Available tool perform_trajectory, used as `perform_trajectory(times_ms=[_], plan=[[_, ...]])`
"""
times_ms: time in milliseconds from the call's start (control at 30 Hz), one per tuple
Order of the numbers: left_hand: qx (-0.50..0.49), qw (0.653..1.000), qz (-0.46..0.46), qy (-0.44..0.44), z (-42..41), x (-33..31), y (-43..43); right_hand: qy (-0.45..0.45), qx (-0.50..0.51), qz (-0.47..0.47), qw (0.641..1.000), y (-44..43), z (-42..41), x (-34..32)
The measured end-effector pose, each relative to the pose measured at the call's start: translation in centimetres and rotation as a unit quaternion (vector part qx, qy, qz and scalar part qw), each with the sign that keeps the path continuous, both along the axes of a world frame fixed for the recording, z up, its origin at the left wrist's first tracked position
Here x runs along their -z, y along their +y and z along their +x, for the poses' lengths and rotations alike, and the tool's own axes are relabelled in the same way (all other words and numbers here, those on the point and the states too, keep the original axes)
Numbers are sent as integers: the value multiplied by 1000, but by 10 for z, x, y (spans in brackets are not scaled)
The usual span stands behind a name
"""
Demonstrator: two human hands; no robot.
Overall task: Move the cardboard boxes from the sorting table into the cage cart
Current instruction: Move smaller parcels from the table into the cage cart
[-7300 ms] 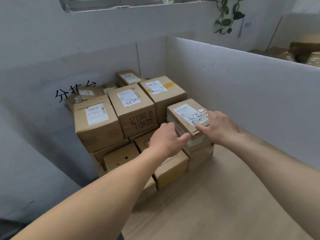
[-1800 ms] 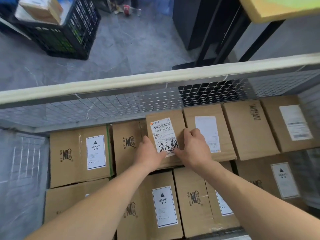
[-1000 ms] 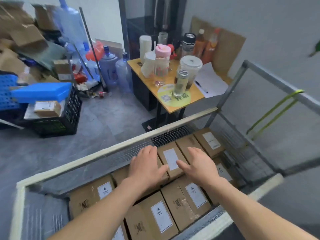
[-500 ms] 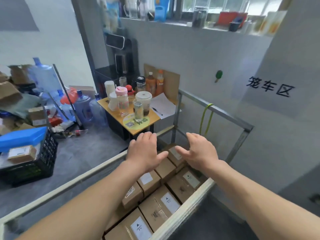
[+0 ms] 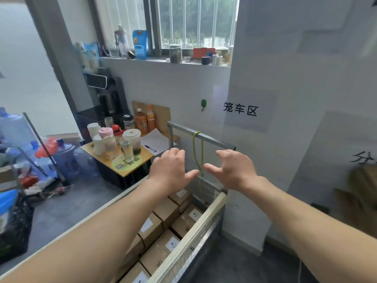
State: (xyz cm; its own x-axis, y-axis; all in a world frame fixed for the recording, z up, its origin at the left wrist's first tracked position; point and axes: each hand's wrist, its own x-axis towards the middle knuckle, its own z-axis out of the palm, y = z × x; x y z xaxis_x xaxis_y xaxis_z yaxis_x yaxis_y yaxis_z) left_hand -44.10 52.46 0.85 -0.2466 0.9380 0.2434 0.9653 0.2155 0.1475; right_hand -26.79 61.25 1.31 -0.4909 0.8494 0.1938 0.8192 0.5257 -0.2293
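fingers of both hands are spread and loosely curled, gripping nothing. left to right: a small yellow table (image 5: 126, 170) crowded with bottles and cups stands beside the cage cart (image 5: 195, 231); the left hand (image 5: 170, 170) and right hand (image 5: 232, 170) hang side by side in the air above the cart's far end, thumbs pointing at each other. cardboard boxes (image 5: 166, 213) lie packed in rows inside the cart, below the forearms.

Cardboard boxes (image 5: 166, 212) in cage cart (image 5: 189, 235)
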Motion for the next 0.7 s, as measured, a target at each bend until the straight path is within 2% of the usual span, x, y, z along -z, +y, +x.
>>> perform_trajectory(times_ms=[400,700], plan=[[104,994,31,4,70,-34,-2,6,106,20,994,-49,85,-41],[190,981,44,-6,80,-52,-33,-6,199,54,979,-105,102,-65]])
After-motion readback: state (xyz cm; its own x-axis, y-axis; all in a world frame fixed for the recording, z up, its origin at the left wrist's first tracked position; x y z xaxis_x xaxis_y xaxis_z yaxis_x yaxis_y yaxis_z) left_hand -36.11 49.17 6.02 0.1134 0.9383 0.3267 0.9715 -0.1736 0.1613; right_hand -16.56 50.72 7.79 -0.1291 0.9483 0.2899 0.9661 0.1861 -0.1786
